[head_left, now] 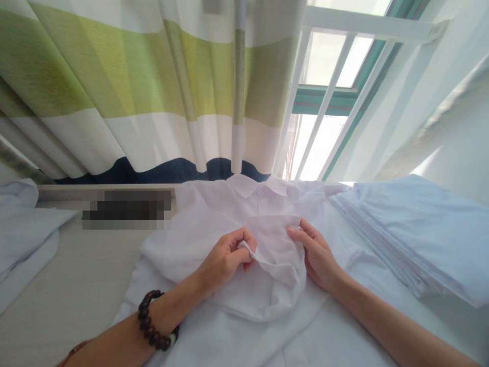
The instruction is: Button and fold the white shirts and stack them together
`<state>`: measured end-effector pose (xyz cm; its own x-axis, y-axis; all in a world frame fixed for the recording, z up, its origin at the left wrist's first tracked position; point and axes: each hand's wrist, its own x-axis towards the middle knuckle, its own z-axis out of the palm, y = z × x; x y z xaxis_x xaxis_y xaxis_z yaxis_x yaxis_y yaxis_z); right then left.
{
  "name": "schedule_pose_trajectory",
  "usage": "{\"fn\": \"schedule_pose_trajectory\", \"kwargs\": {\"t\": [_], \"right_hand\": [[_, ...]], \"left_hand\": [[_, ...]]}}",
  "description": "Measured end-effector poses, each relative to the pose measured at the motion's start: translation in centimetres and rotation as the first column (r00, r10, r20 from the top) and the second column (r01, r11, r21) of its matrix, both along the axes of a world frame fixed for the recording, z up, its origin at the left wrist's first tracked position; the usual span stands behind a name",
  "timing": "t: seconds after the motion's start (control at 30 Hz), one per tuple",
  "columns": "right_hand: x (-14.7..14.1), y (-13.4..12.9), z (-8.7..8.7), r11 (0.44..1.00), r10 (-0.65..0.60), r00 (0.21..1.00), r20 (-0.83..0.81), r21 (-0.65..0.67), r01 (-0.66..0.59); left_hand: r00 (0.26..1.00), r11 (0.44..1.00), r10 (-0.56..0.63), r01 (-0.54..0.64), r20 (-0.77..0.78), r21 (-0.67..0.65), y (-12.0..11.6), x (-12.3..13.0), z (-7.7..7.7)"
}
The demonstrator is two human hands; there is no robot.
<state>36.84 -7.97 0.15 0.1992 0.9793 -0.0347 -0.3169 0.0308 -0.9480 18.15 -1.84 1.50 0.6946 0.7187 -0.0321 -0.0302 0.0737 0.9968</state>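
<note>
A white collared shirt (198, 219) lies spread on the table in front of me, its collar toward the window. My left hand (233, 250) pinches a raised fold of the shirt's cloth near the middle, with the fingers curled in. To its right, my right hand (315, 250) grips another edge of the same cloth between thumb and fingers. Between the two hands the fabric is lifted and sags in a loose loop. Which part of the shirt this is, I cannot tell for sure. Dark beads circle my left wrist.
On the right rests a stack of folded white cloth (424, 229). More white cloth (26, 239) lies at the left on the pale table (91, 265). A blurred dark object (130, 206) is near the back edge. Behind hang a green-and-white curtain (153, 76) and white window bars (328, 92).
</note>
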Motion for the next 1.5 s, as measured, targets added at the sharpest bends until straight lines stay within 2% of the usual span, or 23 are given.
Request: {"fn": "schedule_pose_trajectory", "kwargs": {"t": [0.37,0.43,0.53,0.63,0.73,0.8,0.87,0.93,1.03,1.1,1.17,1.23,1.3,1.37,1.43,1.5], "right_hand": [[0.3,0.2,-0.4,0.998,0.055,0.997,-0.044,0.040,-0.054],[0.2,0.2,-0.5,0.999,0.018,1.000,-0.004,0.047,-0.018],[-0.2,0.0,-0.6,0.990,-0.117,0.984,0.131,0.091,0.106],[-0.7,-0.6,-0.7,0.951,-0.258,0.876,0.408,0.266,0.156],[-1.0,-1.1,-0.7,0.876,-0.352,0.698,0.624,0.483,0.010],[-1.0,-1.2,-0.7,0.849,-0.355,0.656,0.666,0.523,-0.071],[-1.0,-1.2,-0.7,0.867,-0.322,0.674,0.665,0.493,-0.073],[-0.9,-1.0,-0.8,0.906,-0.284,0.729,0.623,0.424,-0.010],[-1.0,-0.7,-0.9,0.952,-0.222,0.858,0.464,0.293,0.087],[-1.0,-0.6,-0.8,0.969,-0.176,0.927,0.331,0.223,0.105],[-0.9,-0.5,-0.6,0.974,-0.164,0.958,0.233,0.195,0.120],[-0.7,-0.5,-0.4,0.974,-0.155,0.976,0.150,0.188,0.126],[-0.3,-0.5,-0.3,0.982,-0.071,0.996,0.045,0.178,0.062],[-0.1,-0.5,-0.4,0.986,0.057,0.997,-0.045,0.161,-0.049],[0.0,-0.6,-0.4,0.984,0.140,0.989,-0.054,0.122,-0.132],[-0.1,-0.7,-0.4,0.980,0.180,0.984,0.014,0.086,-0.181]], "left_hand": [[1.000,1.000,-0.023,0.023,-0.007,0.005,0.1,0.0,-0.1],[1.000,1.000,-0.024,0.024,-0.011,0.007,0.1,0.0,-0.1],[1.000,1.000,-0.025,0.026,-0.018,0.018,0.1,0.0,-0.1],[1.000,0.999,-0.016,0.016,-0.019,0.040,0.0,0.0,-0.2],[1.000,0.998,-0.030,0.029,0.004,0.052,-0.1,0.0,-0.3],[0.999,0.997,-0.040,0.039,0.021,0.064,0.0,0.1,-0.4],[0.999,0.996,-0.037,0.035,0.029,0.078,0.0,0.1,-0.6],[0.999,0.996,-0.029,0.026,0.039,0.081,0.0,0.1,-0.6],[0.999,0.997,-0.011,0.007,0.048,0.076,-0.1,0.1,-0.5],[0.998,0.995,0.019,-0.025,0.060,0.097,-0.2,0.0,-0.3],[0.991,0.991,0.064,-0.077,0.115,0.113,-0.2,-0.1,-0.2],[0.969,0.987,0.129,-0.146,0.211,0.064,0.0,-0.3,-0.2],[0.938,0.981,0.192,-0.184,0.289,-0.053,0.2,-0.3,-0.3],[0.927,0.975,0.199,-0.155,0.318,-0.159,0.4,-0.4,-0.4],[0.942,0.975,0.141,-0.080,0.303,-0.206,0.5,-0.3,-0.4],[0.965,0.980,0.068,-0.017,0.254,-0.196,0.3,-0.2,-0.4]]}}
